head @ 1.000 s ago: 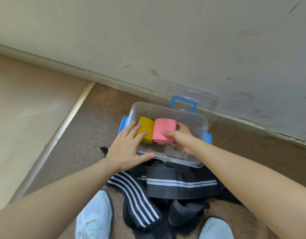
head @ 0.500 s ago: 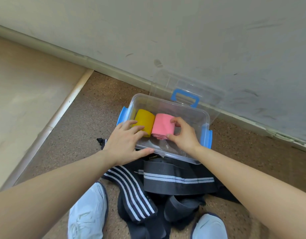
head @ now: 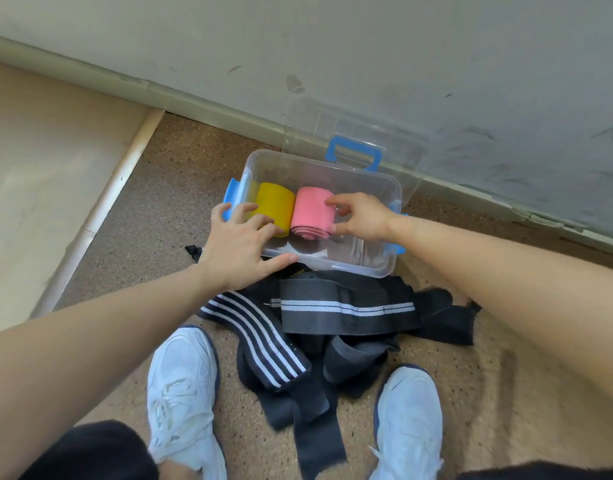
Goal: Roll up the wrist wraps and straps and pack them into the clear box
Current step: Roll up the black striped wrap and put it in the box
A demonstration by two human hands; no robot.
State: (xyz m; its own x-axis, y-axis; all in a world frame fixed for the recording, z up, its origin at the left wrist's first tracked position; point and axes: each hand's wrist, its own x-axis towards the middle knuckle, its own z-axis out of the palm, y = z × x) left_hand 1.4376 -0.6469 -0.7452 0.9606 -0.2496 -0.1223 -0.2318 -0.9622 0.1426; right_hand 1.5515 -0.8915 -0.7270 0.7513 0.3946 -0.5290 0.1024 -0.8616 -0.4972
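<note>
The left hand [head: 241,249] lies spread over the near left corner of the clear box [head: 367,174], fingers on the yellow roll [head: 274,207], thumb along the rim. The right hand [head: 362,218], wrist bent inward, seems to pinch the pink roll [head: 312,211] just beside it. Unrolled black striped wraps [head: 332,313] lie below both wrists.

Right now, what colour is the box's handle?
Blue; the lid's handle shows clearly in the head view.
</note>
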